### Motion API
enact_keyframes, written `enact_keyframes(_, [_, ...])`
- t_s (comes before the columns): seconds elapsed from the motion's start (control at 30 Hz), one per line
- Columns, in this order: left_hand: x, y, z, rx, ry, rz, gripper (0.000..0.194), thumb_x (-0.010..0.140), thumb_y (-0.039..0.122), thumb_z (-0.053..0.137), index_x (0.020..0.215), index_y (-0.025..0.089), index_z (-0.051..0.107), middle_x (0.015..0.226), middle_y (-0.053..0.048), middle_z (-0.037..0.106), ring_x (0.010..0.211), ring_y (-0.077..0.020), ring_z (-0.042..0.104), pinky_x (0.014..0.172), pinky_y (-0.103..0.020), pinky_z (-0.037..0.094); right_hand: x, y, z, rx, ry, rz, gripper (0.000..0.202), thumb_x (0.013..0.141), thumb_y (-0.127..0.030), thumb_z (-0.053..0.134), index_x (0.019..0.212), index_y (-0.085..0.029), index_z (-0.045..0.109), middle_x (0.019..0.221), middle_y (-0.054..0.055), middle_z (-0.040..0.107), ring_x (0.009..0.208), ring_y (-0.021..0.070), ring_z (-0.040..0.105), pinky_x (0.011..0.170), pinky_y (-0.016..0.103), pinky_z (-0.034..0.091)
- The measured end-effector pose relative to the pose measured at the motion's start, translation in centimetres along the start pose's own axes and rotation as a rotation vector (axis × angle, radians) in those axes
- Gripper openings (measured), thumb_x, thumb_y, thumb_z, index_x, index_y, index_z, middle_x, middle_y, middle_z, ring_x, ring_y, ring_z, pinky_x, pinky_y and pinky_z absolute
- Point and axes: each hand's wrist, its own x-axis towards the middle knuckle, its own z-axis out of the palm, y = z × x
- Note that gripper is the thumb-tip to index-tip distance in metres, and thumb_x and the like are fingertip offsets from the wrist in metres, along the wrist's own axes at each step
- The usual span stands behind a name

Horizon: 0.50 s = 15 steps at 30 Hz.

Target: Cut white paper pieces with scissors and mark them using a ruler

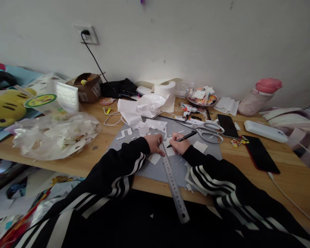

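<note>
My left hand (pixel 154 144) is closed at the top end of a metal ruler (pixel 173 183), thumb and fingers pressing it down. The ruler slants toward me, and its lower end hangs past the table edge over my lap. Between the thumb and fingers of my right hand (pixel 180 144) is a black pen (pixel 186 136). Its tip is beside the ruler, over a small white paper piece (pixel 169 148) partly covered by both hands. Under them lies a grey mat (pixel 155 171) with paper scraps. A loose white square (pixel 200 147) lies right of my right hand.
Large scissors (pixel 212 132) lie beyond my right hand, near a glue gun (pixel 189 109). Crumpled white paper (pixel 144 106) is heaped behind the mat. A plastic bag (pixel 57 136) sits at left. Two phones (pixel 262 155), a power bank (pixel 265 131) and a pink bottle (pixel 257 98) stand at right.
</note>
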Motion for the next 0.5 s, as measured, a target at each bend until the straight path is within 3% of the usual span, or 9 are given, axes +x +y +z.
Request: enact_keyframes(0.5, [0.17, -0.34, 0.24, -0.015, 0.013, 0.018, 0.055, 0.054, 0.055, 0.074, 0.087, 0.022, 0.045, 0.062, 0.005, 0.055, 0.063, -0.0161, 0.056, 0.058, -0.026, 0.035, 0.18, 0.47, -0.07, -0.009, -0.027, -0.031, 0.014, 0.066, -0.019, 0.045, 0.061, -0.023, 0.032, 0.027, -0.012, 0.039, 0.024, 0.0056, 0.032, 0.032, 0.015, 0.022])
